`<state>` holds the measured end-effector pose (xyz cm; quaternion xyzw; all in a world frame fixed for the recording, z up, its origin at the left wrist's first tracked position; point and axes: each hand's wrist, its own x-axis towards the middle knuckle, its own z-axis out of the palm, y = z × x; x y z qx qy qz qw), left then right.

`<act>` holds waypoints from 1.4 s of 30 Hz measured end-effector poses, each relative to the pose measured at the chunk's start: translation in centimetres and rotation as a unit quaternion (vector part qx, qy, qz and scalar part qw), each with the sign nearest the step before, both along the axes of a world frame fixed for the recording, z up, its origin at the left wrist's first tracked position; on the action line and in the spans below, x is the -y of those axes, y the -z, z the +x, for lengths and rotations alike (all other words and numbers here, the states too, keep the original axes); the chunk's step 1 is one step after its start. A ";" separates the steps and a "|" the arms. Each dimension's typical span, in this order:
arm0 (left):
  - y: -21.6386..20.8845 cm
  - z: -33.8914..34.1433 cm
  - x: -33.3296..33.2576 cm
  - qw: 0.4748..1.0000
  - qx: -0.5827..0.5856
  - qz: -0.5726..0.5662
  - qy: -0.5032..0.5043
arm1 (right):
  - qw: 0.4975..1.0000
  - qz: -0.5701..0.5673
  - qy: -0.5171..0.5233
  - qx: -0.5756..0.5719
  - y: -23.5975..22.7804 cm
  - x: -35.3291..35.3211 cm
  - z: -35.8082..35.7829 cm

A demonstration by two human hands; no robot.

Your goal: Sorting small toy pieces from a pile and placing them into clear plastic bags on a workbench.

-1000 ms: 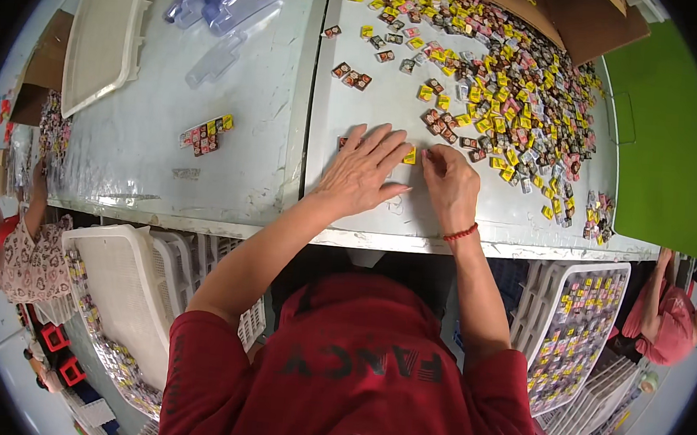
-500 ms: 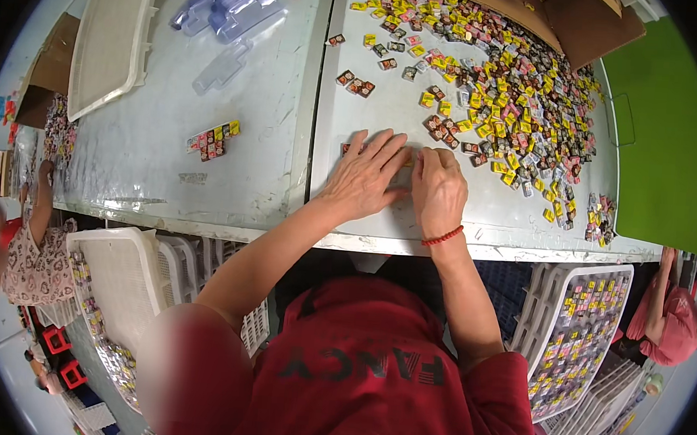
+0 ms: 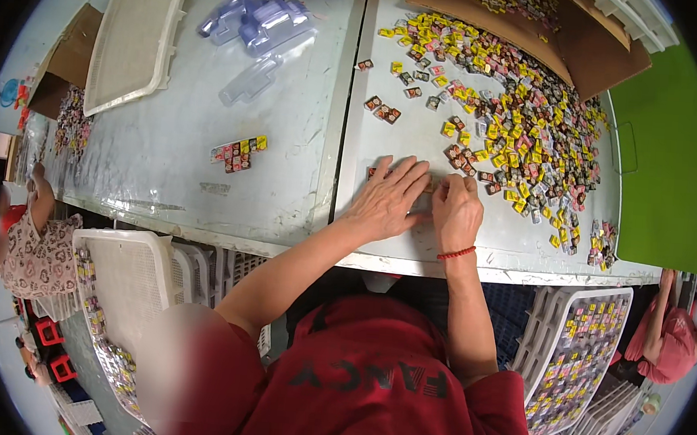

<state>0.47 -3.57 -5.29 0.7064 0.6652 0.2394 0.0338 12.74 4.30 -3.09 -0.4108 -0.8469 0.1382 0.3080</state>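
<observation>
Left hand point(image 3: 386, 205) is palm down, fingers stretched out and a bit spread, with a dark red printed block point(image 3: 372, 173) poking out by its fingers. No grip that I can see. Right hand point(image 3: 457, 213) is just beside it, fingers bunched and curled in next to a yellowish block point(image 3: 429, 187) between the two hands; can't tell if it's pinching anything.

Biggest thing in the way is the heap of little blocks point(image 3: 523, 141) to the far right, with a loose dark bunch point(image 3: 459, 158) just beyond the right hand. A cardboard box point(image 3: 610, 62) backs the heap.

Left of the table seam point(image 3: 345, 120) there's a small group of blocks point(image 3: 239, 153), then clear plastic trays point(image 3: 277, 27) farther off and a big white tray point(image 3: 134, 41) at far left.

Room-wise, bare white tabletop point(image 3: 294, 181) runs between that group and the seam, and the near table edge point(image 3: 410, 265) is close under the wrists.

Whatever's under the left palm is hidden, the right fingertips are hard to make out, and the far clear trays get cut off up top.
</observation>
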 end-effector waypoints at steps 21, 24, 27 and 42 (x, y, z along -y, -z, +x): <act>-0.2 -0.4 -0.1 0.999 -0.037 0.000 0.010 | 0.994 0.082 -0.024 0.068 1.7 2.8 0.8; -0.4 -0.3 0.0 0.999 -0.035 -0.018 0.019 | 0.992 0.057 -0.036 0.109 2.2 2.8 1.9; -0.6 -0.2 0.1 0.998 -0.052 -0.039 0.023 | 0.993 0.004 -0.095 0.069 2.3 2.4 2.8; 1.3 -11.4 -4.2 0.985 0.075 0.081 -0.131 | 0.978 0.075 -0.195 -0.007 -1.0 -6.5 -4.9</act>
